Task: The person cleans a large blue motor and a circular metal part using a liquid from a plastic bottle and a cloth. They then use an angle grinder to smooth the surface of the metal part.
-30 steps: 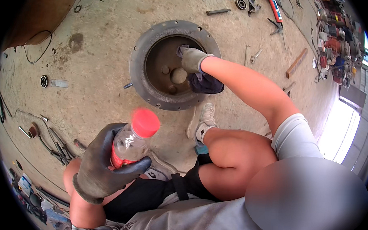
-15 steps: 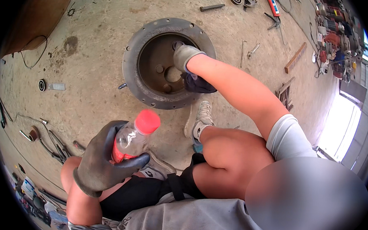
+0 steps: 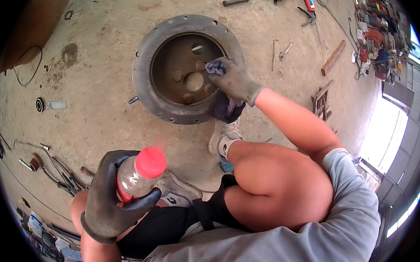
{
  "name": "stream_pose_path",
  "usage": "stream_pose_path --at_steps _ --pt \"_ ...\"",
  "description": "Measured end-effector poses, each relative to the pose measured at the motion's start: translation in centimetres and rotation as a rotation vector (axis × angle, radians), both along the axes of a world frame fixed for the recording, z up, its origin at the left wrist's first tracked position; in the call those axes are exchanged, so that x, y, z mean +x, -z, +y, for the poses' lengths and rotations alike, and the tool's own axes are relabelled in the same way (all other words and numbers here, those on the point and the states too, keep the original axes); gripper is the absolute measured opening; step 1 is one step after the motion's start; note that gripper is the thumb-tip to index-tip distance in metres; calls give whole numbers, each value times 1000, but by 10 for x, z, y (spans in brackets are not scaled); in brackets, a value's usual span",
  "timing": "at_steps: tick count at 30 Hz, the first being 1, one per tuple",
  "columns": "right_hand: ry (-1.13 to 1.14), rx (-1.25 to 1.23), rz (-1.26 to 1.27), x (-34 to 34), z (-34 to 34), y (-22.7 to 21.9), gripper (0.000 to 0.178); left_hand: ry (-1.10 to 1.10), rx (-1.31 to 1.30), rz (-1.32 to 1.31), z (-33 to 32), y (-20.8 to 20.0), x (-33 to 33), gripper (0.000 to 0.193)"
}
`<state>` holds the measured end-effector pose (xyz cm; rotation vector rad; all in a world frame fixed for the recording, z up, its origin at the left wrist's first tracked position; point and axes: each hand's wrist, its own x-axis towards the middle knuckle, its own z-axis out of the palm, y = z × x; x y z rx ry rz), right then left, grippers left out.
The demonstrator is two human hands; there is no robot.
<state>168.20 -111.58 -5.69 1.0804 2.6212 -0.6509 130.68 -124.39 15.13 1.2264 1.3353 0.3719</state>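
Observation:
My gloved left hand [image 3: 116, 192] is wrapped round a clear plastic bottle [image 3: 134, 178] with a red cap, held upright above my lap. A faint reddish haze shows just over the cap. In my gloved right hand [image 3: 238, 80] is a crumpled rag [image 3: 215, 68], bluish-purple where it sticks out past the fingers; dark cloth [image 3: 226, 110] hangs under that hand over the rim. Both are at the right side of a round metal housing [image 3: 142, 76] with a bolt-holed flange. Inside its bowl are a central hole and several smaller round bosses.
A caulking gun [image 3: 310, 11], a large bolt [image 3: 237, 1], a wrench [image 3: 285, 50] and a wooden bar [image 3: 333, 57] lie on the concrete floor. At the left are a bearing [image 3: 39, 105] and hoses [image 3: 63, 173]. Metal parts [image 3: 382, 40] are piled far right.
My right hand has drawn back from inside the housing toward its right rim, bringing the rag into view. The bottle has come slightly lower and nearer to me.

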Motion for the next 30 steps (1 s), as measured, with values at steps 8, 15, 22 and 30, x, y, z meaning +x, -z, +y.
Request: stream_pose_path --at_steps 8,15,22,30 --pt "191 -258 -392 -66 73 52 34 7 -84 -24 14 -1 18 61" --pt "610 -241 -124 -63 56 47 47 18 -2 -20 11 1 15 62" --pt "438 -200 -159 -75 66 62 37 48 148 -66 9 7 15 65" --pt "249 -263 -428 -86 58 21 46 -21 117 -81 0 5 8 65"
